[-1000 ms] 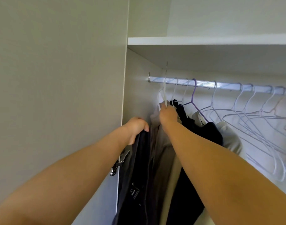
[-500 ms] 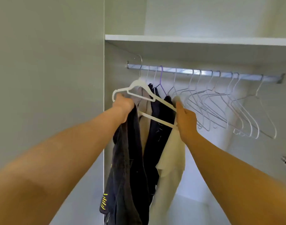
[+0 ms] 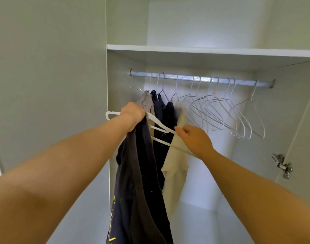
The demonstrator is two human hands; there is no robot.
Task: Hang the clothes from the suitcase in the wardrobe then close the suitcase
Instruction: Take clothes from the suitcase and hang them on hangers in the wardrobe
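My left hand point(image 3: 133, 115) grips a dark garment with yellow print point(image 3: 138, 182) together with the top of a white plastic hanger point(image 3: 157, 122), held off the rail in front of the open wardrobe. My right hand point(image 3: 194, 140) holds the hanger's right end, fingers around its lower bar. Behind them a grey garment point(image 3: 147, 103), dark clothes point(image 3: 164, 110) and a cream garment point(image 3: 177, 155) hang from the metal rail point(image 3: 203, 79). The suitcase is out of view.
Several empty white wire hangers point(image 3: 238, 118) and a purple one point(image 3: 164, 88) fill the rail's middle and right. A white shelf point(image 3: 203, 50) runs above the rail. The wardrobe side panel point(image 3: 48, 85) is left; a door hinge point(image 3: 281, 166) sits at right.
The white hanger has come off the rail and now sits lower and nearer to me in both hands. My view has pulled back and shifted right, showing the whole rail.
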